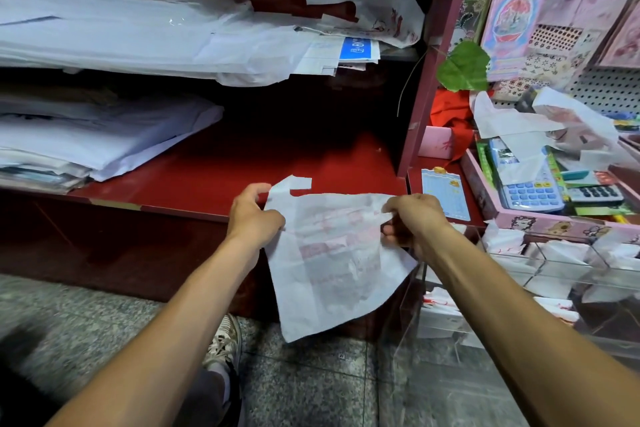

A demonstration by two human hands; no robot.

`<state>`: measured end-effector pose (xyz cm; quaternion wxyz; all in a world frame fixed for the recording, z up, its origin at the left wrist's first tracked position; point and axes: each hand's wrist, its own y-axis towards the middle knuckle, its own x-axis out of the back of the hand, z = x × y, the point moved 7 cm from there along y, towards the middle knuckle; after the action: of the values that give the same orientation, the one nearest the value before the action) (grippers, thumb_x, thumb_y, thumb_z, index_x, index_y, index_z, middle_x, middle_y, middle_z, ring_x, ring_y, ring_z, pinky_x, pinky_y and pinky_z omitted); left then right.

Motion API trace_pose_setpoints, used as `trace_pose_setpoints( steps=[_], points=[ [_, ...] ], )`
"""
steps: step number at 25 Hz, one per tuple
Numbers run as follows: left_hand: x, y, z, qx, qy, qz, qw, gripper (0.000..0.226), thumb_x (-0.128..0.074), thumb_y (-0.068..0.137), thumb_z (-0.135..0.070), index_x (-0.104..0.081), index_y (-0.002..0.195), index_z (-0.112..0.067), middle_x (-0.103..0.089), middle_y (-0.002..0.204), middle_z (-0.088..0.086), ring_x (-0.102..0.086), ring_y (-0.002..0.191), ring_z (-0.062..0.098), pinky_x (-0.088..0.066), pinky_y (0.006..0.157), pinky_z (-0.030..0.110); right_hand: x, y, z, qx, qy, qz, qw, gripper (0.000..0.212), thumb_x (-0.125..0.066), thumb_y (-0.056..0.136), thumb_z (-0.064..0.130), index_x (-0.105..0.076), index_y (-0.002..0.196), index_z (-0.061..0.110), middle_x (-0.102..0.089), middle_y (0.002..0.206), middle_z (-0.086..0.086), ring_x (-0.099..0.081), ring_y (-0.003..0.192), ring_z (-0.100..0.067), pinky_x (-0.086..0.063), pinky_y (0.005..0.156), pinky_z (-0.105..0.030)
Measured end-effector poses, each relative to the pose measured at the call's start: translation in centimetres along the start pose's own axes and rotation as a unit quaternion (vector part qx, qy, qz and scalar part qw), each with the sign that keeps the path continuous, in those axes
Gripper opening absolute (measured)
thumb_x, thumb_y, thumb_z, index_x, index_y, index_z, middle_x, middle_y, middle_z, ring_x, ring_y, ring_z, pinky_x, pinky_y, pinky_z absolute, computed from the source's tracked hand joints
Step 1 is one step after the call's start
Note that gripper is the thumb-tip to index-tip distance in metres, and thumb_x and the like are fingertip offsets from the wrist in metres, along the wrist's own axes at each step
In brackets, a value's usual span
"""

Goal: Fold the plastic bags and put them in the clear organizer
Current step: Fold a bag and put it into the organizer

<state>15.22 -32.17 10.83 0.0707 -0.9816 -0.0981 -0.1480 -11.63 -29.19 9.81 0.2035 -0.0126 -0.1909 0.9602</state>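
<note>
A white plastic bag (332,260) with faded red print hangs in front of the red shelf edge, held up between both hands. My left hand (254,215) pinches its upper left edge below the handle loop. My right hand (412,222) grips the upper right corner, fingers curled round the bunched plastic. The bag's lower corner droops toward the floor. The clear organizer (540,274) stands at the lower right, its compartments holding several folded white bags. More loose white bags (540,121) lie on the counter goods at the right, and another (374,10) sits on the upper shelf.
Stacks of white paper and plastic (104,135) fill the left of the red shelf (277,163) and the shelf above. A pink tray (540,218) with calculators sits right, under a stationery pegboard. A green leaf (464,68) hangs by the post. My shoe (225,343) is on the speckled floor.
</note>
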Motion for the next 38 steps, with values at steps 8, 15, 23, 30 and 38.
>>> trace_pose_setpoints(
  steps=[8,15,23,30,38],
  points=[
    [-0.8,0.3,1.0,0.111,-0.128,0.064,0.983,0.053,-0.050,0.069,0.020,-0.072,0.105,-0.012,-0.071,0.108,0.020,-0.066,0.077,0.028,-0.051,0.065,0.029,0.0,-0.1,2.5,0.153,0.042,0.011,0.987,0.014,-0.058,0.064,0.003,-0.056,0.077,0.005,-0.044,0.064,-0.008,-0.043,0.058,-0.020,-0.034,0.050,-0.026],
    [0.2,-0.4,-3.6,-0.149,-0.162,0.073,0.973,0.084,-0.040,0.071,0.030,-0.056,0.137,-0.020,-0.058,0.136,-0.012,-0.056,0.119,-0.004,-0.050,0.098,0.023,-1.1,-0.1,3.4,0.161,0.218,0.141,0.952,0.048,-0.039,0.056,-0.012,-0.061,0.097,-0.002,-0.066,0.091,-0.016,-0.064,0.081,-0.030,-0.051,0.069,-0.035],
    [-0.8,0.9,0.5,-0.035,-0.016,0.024,0.999,0.057,-0.049,0.075,0.016,-0.068,0.115,-0.021,-0.069,0.101,0.001,-0.066,0.074,0.012,-0.053,0.063,0.019,-0.9,-0.3,-0.1,0.016,-0.041,0.045,0.998,0.015,-0.054,0.087,-0.003,-0.053,0.089,0.011,-0.058,0.075,-0.009,-0.057,0.062,-0.021,-0.048,0.044,-0.026],
    [1.7,0.9,-4.0,-0.227,-0.133,-0.033,0.964,0.055,-0.066,0.075,0.006,-0.066,0.117,-0.030,-0.056,0.135,-0.006,-0.062,0.113,0.005,-0.055,0.081,0.022,-1.0,-0.3,3.1,0.210,0.118,0.059,0.969,0.019,-0.060,0.092,0.002,-0.070,0.104,0.014,-0.075,0.096,-0.008,-0.072,0.086,-0.020,-0.059,0.077,-0.030],
    [-1.8,0.1,0.5,0.108,-0.148,0.132,0.974,0.065,-0.052,0.072,0.020,-0.062,0.125,-0.018,-0.071,0.104,0.013,-0.057,0.062,0.019,-0.040,0.045,0.023,-0.5,0.4,0.4,0.051,-0.038,0.049,0.997,0.036,-0.047,0.078,-0.008,-0.062,0.098,0.017,-0.058,0.076,-0.009,-0.055,0.066,-0.024,-0.045,0.062,-0.028]
  ],
)
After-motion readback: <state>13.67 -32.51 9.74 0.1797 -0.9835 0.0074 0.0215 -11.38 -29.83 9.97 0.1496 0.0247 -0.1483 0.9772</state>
